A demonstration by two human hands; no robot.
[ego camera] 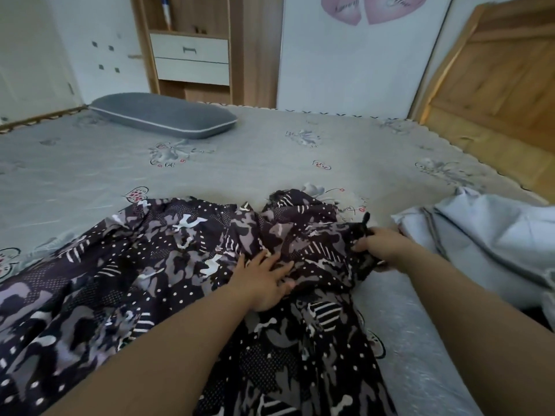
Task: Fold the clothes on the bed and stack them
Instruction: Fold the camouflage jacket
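Observation:
A dark patterned garment (156,265) with white dots, stripes and grey patches lies spread and rumpled over the near half of the bed (240,163). My left hand (264,280) rests flat on the cloth near its middle, fingers spread. My right hand (381,244) pinches the garment's dark right edge, where a black strip of fabric sticks up. A pale blue-grey piece of clothing (486,244) lies bunched at the right side of the bed, just beyond my right hand.
A grey pillow (163,118) lies at the far left of the bed. Behind it stand a wooden shelf unit with white drawers (192,55) and a white wardrobe door (354,55). A wooden bed board (495,85) rises at the right.

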